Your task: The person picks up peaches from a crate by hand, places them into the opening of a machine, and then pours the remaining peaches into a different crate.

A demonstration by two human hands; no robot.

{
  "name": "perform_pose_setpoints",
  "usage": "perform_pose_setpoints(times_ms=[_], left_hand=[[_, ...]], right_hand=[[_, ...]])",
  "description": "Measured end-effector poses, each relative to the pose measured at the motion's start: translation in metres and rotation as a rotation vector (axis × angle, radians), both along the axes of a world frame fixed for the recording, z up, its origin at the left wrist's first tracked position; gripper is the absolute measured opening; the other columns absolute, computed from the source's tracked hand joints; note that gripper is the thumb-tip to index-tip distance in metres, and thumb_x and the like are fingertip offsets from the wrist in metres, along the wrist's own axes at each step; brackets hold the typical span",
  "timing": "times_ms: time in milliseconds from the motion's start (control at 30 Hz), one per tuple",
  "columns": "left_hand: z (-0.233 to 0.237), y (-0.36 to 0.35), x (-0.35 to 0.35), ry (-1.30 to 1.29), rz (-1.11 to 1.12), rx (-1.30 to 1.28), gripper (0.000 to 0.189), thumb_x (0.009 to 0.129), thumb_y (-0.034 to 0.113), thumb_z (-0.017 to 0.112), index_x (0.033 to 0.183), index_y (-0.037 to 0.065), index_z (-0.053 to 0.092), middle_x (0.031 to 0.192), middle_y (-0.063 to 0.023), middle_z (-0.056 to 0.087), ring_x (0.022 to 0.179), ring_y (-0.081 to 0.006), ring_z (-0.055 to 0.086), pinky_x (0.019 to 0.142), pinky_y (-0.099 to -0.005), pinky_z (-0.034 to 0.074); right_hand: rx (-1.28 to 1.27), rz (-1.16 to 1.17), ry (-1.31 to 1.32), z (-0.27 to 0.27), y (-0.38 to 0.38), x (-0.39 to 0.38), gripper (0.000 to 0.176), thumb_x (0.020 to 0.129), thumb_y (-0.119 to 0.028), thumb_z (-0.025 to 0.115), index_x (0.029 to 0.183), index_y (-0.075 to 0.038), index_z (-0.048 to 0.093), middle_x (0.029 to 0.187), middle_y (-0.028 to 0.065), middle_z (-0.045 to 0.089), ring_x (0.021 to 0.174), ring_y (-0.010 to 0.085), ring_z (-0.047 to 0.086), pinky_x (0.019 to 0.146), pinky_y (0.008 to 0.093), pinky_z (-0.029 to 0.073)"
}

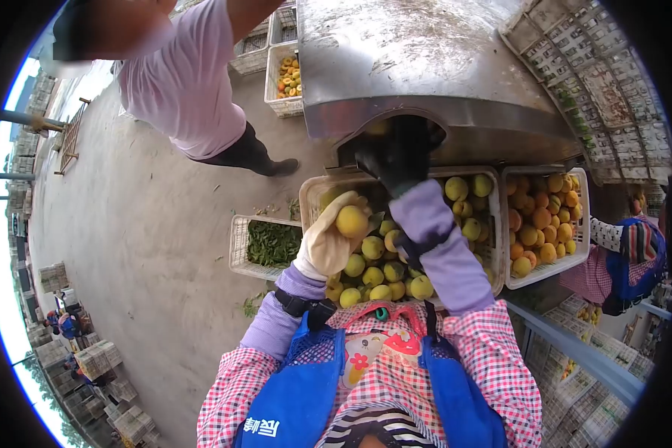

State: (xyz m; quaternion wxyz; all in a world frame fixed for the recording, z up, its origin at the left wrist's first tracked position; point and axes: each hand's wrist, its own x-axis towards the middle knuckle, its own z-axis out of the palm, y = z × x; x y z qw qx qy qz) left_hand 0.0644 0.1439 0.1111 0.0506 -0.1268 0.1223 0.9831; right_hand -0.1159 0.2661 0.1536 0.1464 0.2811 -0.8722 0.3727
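Observation:
My left hand point(327, 243), in a cream glove, is closed around a yellow peach point(352, 222) above the left part of a white plastic crate point(308, 196). Greenish-yellow peaches point(373, 276) fill that crate below both hands. My right hand point(399, 153), in a black glove, reaches into the dark arched opening of a metal machine point(425, 67) just beyond the crate. Its fingers are dark and blurred against the opening, so I cannot make out what they hold.
To the right stands a crate of orange-yellow peaches point(541, 224); to the left, a crate of green leaves point(272, 243). A person in a pale shirt point(190, 82) stands at the upper left near a crate of halved fruit point(290, 78). A blue rail point(575, 347) runs lower right.

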Motion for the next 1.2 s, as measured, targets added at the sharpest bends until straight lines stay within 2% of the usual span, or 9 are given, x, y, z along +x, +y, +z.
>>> perform_pose_setpoints(times_ms=[67,100,467,567,667,767,900,1167,1200], left_hand=[[0.006,0.003,0.0,0.012,0.004,0.007,0.047,0.11,0.027,0.046,0.149,0.001,0.045,0.145,-0.0154,0.054,0.135,-0.0313,0.053,0.117,-0.0504,0.042],[0.001,0.005,-0.001,0.047,-0.001,-0.015,0.047,0.111,0.028,0.046,0.15,0.001,0.044,0.145,-0.0156,0.055,0.135,-0.0308,0.054,0.117,-0.0495,0.042],[0.059,0.028,0.003,0.063,-0.231,-0.465,0.049,0.109,0.035,0.048,0.146,0.003,0.048,0.13,-0.0106,0.063,0.117,-0.0212,0.064,0.095,-0.0352,0.056],[0.038,0.011,-0.004,0.511,-0.183,-1.555,0.045,0.107,0.03,0.05,0.144,0.005,0.051,0.127,-0.009,0.065,0.111,-0.0213,0.067,0.091,-0.0354,0.056],[0.039,0.015,-0.008,0.391,-0.015,-1.699,0.045,0.107,0.03,0.051,0.145,0.007,0.051,0.126,-0.0082,0.067,0.107,-0.0208,0.068,0.087,-0.0345,0.056],[0.017,0.006,-0.005,-0.222,-0.074,-0.569,0.045,0.107,0.033,0.053,0.144,0.008,0.054,0.127,-0.0078,0.068,0.102,-0.0207,0.068,0.083,-0.0324,0.056],[-0.001,-0.007,0.003,-0.36,-0.062,-0.697,0.044,0.107,0.036,0.054,0.14,0.007,0.059,0.13,-0.0111,0.067,0.106,-0.0196,0.067,0.084,-0.0328,0.055],[-0.035,0.034,-0.002,0.359,-0.242,-2.018,0.061,0.093,0.033,0.065,0.147,0.007,0.052,0.147,-0.0264,0.052,0.133,-0.0448,0.053,0.111,-0.0508,0.044],[-0.04,0.046,-0.005,0.453,-0.317,-2.044,0.063,0.094,0.037,0.064,0.151,0.012,0.049,0.152,-0.0255,0.048,0.134,-0.0461,0.051,0.111,-0.0512,0.044]], right_hand=[[-0.294,0.228,-0.192,0.029,0.022,0.046,0.076,0.076,-0.039,0.088,0.135,0.001,0.061,0.126,0.0216,0.064,0.119,0.0426,0.059,0.104,0.0485,0.047],[-0.097,0.325,0.013,0.007,0.037,0.061,0.078,0.078,-0.042,0.088,0.137,0.0,0.06,0.125,0.0208,0.065,0.121,0.0406,0.059,0.105,0.0484,0.047],[-0.114,0.202,-0.308,-0.001,0.085,0.127,0.075,0.074,-0.039,0.088,0.134,-0.003,0.062,0.133,0.0195,0.062,0.12,0.0387,0.061,0.105,0.048,0.049],[-0.092,0.239,-0.334,0.008,0.084,0.128,0.078,0.072,-0.039,0.089,0.135,-0.001,0.061,0.133,0.02,0.062,0.121,0.0398,0.061,0.106,0.0477,0.049],[-0.041,0.13,-0.113,0.001,0.075,0.115,0.08,0.071,-0.041,0.09,0.135,-0.001,0.062,0.132,0.0203,0.062,0.12,0.0401,0.062,0.106,0.0481,0.049],[-0.025,-0.005,0.084,-0.003,0.05,0.078,0.073,0.073,-0.037,0.089,0.13,0.0,0.063,0.129,0.0206,0.063,0.113,0.0412,0.064,0.101,0.0481,0.051],[0.048,0.011,0.019,-0.017,0.013,0.009,0.067,0.074,-0.035,0.088,0.125,0.0,0.062,0.126,0.0213,0.063,0.107,0.0433,0.063,0.096,0.0489,0.051],[-0.022,0.071,-0.253,-0.029,0.078,0.005,0.048,0.088,-0.034,0.078,0.128,-0.011,0.068,0.12,0.015,0.072,0.111,0.0354,0.069,0.097,0.0453,0.055],[0.192,-0.005,-0.175,-0.037,0.102,0.019,0.041,0.086,-0.014,0.078,0.125,-0.006,0.069,0.117,0.0167,0.074,0.111,0.033,0.07,0.097,0.0419,0.055]])
